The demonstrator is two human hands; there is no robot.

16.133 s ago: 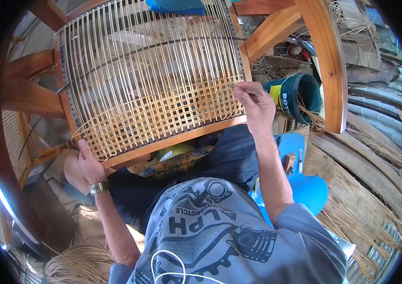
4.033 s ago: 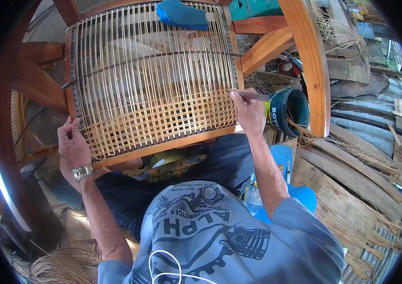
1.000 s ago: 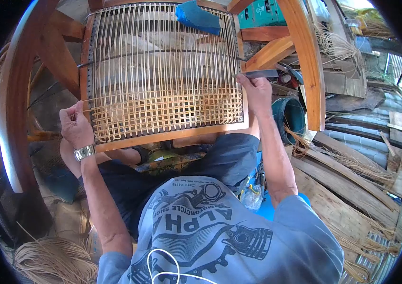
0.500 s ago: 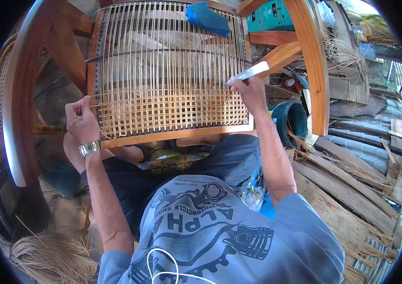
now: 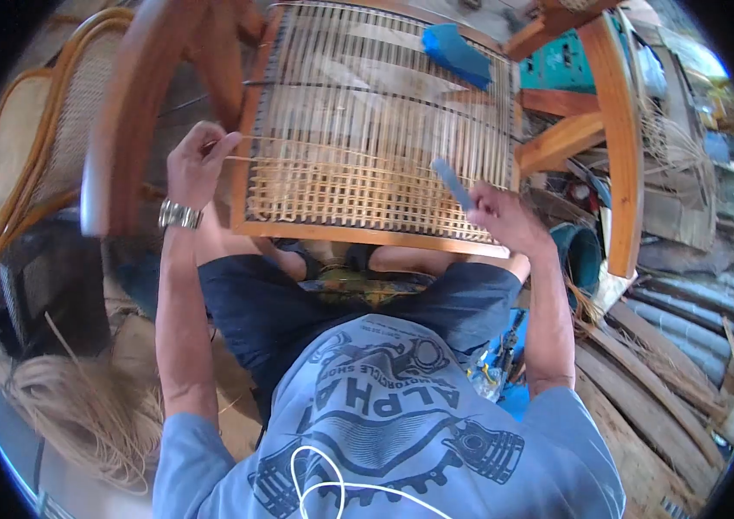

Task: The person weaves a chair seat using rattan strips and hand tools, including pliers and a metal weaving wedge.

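A wooden frame (image 5: 341,231) with cane strands strung lengthwise lies before me, its near part woven into a grid (image 5: 332,195). My left hand (image 5: 198,164) is at the frame's left side, thumb and fingers pinching the end of a thin cane strand (image 5: 242,158) that runs to the weave. Over the right part of the weave, my right hand (image 5: 505,221) grips a flat, greyish blade-like strip (image 5: 451,183), which points up and to the left. A blue piece of material (image 5: 456,55) rests on the far strands.
Wooden legs stand left (image 5: 129,112) and right (image 5: 618,147) of the frame. A green crate (image 5: 557,65) is behind, a dark bucket (image 5: 579,251) at right. Left are a cane-backed chair (image 5: 82,95) and a cane bundle (image 5: 73,406). Planks (image 5: 635,381) lie right.
The view has shifted, putting the frame farther right. My left hand has moved up and away from the frame's edge. My right hand has lowered toward the near edge, and the strip has turned.
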